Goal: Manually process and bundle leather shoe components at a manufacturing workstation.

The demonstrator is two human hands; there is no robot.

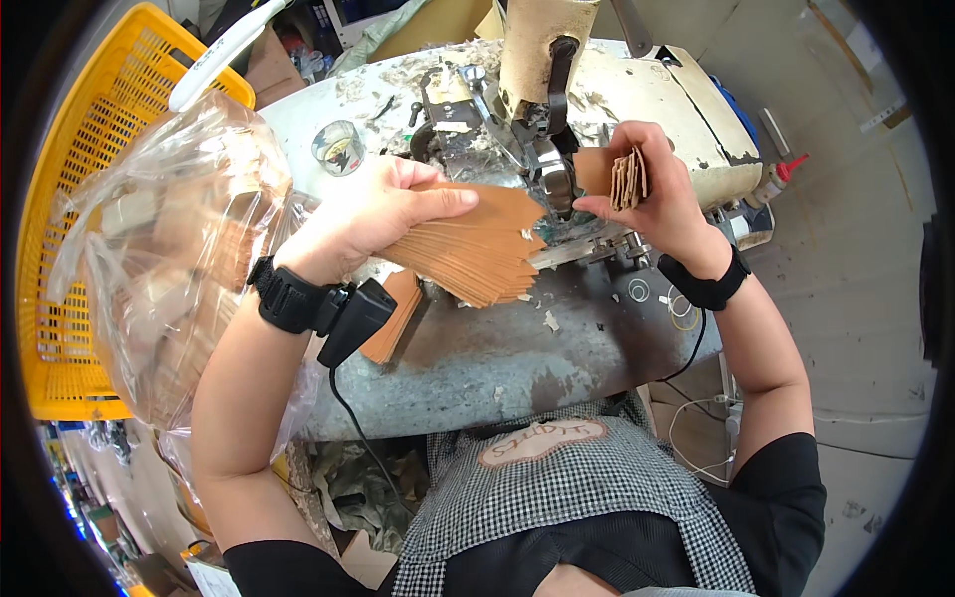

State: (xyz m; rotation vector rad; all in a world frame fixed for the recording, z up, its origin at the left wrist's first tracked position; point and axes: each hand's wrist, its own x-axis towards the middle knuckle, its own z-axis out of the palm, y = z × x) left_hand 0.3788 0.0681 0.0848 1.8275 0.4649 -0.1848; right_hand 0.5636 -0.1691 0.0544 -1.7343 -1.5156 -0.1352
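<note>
My left hand [383, 209] is closed on a fanned stack of flat brown leather-like pieces [468, 254], thumb on top and fingers hidden beneath. The stack's pointed ends face the metal foot [554, 179] of a cream bench machine [549, 40]. On the other side of that foot, my right hand [668, 189] grips a small bundle of similar brown pieces [626, 181], their edges toward me. One flat piece [593, 171] sticks out of this bundle toward the foot; whether it touches the foot I cannot tell. Below my left hand, another brown stack [395, 323] lies on the worn metal table [477, 373].
At the left, a clear plastic bag [189, 249] of brown pieces sits against a yellow basket [75, 269]. A small glass [338, 147] stands behind my left hand. Scraps litter the machine bed. A red-tipped bottle [774, 181] is at right. Cables hang from both wrist straps.
</note>
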